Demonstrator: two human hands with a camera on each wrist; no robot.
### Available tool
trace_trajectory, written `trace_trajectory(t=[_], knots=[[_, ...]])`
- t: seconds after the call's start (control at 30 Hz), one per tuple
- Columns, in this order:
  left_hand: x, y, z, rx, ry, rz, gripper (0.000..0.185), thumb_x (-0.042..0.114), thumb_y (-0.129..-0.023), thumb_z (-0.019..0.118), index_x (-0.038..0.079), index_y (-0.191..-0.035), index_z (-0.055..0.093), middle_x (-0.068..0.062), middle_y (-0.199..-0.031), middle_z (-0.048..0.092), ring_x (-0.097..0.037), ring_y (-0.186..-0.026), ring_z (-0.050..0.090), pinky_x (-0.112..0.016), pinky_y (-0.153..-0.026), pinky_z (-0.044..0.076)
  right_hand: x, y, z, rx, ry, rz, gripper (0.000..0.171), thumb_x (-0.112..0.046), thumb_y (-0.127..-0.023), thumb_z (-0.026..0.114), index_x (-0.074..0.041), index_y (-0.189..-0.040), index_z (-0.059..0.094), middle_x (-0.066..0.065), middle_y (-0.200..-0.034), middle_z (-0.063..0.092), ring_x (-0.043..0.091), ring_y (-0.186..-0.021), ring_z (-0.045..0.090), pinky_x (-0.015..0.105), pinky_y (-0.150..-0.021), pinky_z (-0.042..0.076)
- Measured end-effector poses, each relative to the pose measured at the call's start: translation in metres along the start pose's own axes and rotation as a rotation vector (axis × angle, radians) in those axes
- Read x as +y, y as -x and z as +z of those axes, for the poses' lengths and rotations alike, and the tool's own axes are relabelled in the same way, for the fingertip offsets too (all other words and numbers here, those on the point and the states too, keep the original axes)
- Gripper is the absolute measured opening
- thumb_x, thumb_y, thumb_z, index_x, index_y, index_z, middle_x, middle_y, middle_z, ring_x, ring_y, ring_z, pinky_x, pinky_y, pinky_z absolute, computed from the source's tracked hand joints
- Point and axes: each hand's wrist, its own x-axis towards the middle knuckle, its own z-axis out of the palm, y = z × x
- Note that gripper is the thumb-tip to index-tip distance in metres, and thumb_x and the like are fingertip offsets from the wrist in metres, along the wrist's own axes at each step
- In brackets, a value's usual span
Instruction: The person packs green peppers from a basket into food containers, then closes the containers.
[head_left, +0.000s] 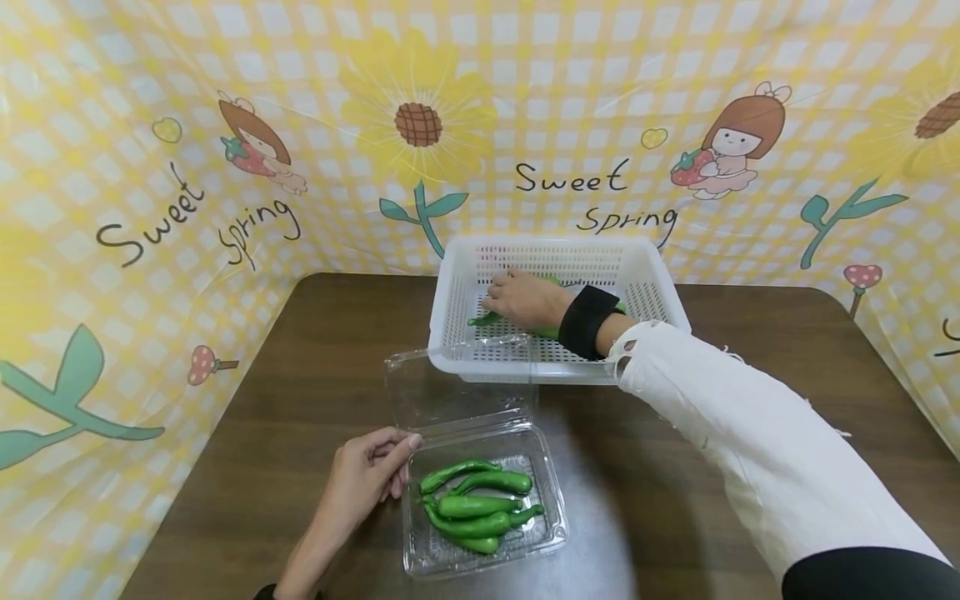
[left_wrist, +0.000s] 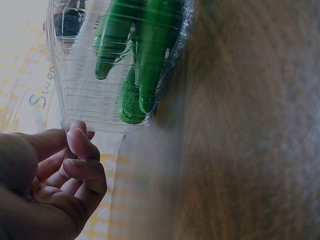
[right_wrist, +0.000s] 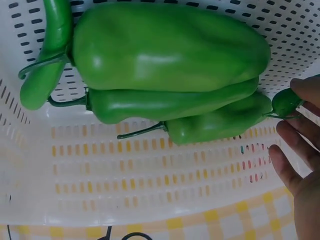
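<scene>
The right hand [head_left: 525, 298] reaches into the white basket [head_left: 457, 292] at the far side of the table [head_left: 300, 400]. Its fingers lie fairly straight, and in the right wrist view the fingertips [right_wrist: 287, 137] close lightly round the tip of a small green pepper [right_wrist: 286, 101]; whether that is a firm pinch I cannot tell. Beyond those fingertips lie more peppers [right_wrist: 170, 47], pressed side by side, one broad and blocky, the others long and slim with thin curling stems.

The left hand [head_left: 367, 479] rests on the table with fingers loosely curled, thumb and fingertips touching the near left edge of the clear plastic box [head_left: 536, 537]. It steadies the box rather than gripping it. The box sits open just beside that hand, its lid [head_left: 450, 392] tipped back toward the basket, and holds a small heap of slim green peppers [head_left: 476, 504].

The risks, as I judge them: the peppers are glossy and smooth, and a light hold on a tapering tip could let one slide out as it is lifted. The stems look thin and might snap or snag in the basket's holes. The box is thin and light, so it could skid or tip if the steadying hand eases off, and the raised lid stands in the path between basket and box, where a sleeve could knock it.
</scene>
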Motion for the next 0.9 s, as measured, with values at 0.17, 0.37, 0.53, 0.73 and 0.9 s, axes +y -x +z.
trace_trajectory(t=[0.17,0.37,0.53,0.73,0.9], knots=[[0.002,-0.001,-0.002,0.001,-0.020,0.027,0.017,0.024,-0.096,0.066,0.009,-0.095,0.074,-0.005,-0.056,0.061,-0.011,-0.040,0.052,-0.026,-0.034,0.043,0.002,0.008,-0.002,0.050,-0.028,-0.003,0.036,-0.010,-0.100,0.054,-0.009,-0.136,0.055,0.011,-0.136,0.060,0.028,-0.127,0.055,0.044,-0.111,0.043],[0.003,-0.002,-0.002,0.000,-0.036,0.023,0.016,0.024,-0.096,0.066,0.009,-0.096,0.074,-0.004,-0.057,0.061,-0.012,-0.040,0.053,-0.026,-0.034,0.043,0.004,0.019,-0.004,0.097,-0.060,-0.011,0.035,-0.008,-0.100,0.053,-0.007,-0.134,0.057,0.012,-0.134,0.061,0.028,-0.126,0.056,0.042,-0.110,0.044],[0.002,-0.001,-0.002,0.004,-0.040,0.016,0.015,0.023,-0.096,0.066,0.010,-0.096,0.074,-0.004,-0.057,0.061,-0.013,-0.040,0.053,-0.026,-0.034,0.043,0.003,0.024,-0.007,0.109,-0.083,-0.004,0.036,-0.008,-0.100,0.049,-0.006,-0.135,0.056,0.014,-0.136,0.060,0.029,-0.128,0.055,0.042,-0.112,0.043],[0.003,0.001,-0.001,0.007,-0.027,0.001,0.015,0.022,-0.096,0.066,0.009,-0.097,0.074,-0.005,-0.057,0.061,-0.012,-0.041,0.053,-0.026,-0.035,0.043,0.003,0.030,-0.011,0.121,-0.126,0.024,0.037,-0.008,-0.097,0.050,-0.006,-0.134,0.056,0.013,-0.130,0.062,0.030,-0.123,0.058,0.043,-0.110,0.045],[0.003,0.002,-0.001,0.006,-0.027,-0.002,0.015,0.022,-0.096,0.066,0.009,-0.097,0.074,-0.005,-0.057,0.062,-0.013,-0.041,0.053,-0.027,-0.035,0.043,0.006,0.040,-0.020,0.124,-0.148,0.040,0.037,-0.010,-0.096,0.056,-0.007,-0.133,0.057,0.012,-0.125,0.064,0.029,-0.118,0.060,0.044,-0.106,0.047]])
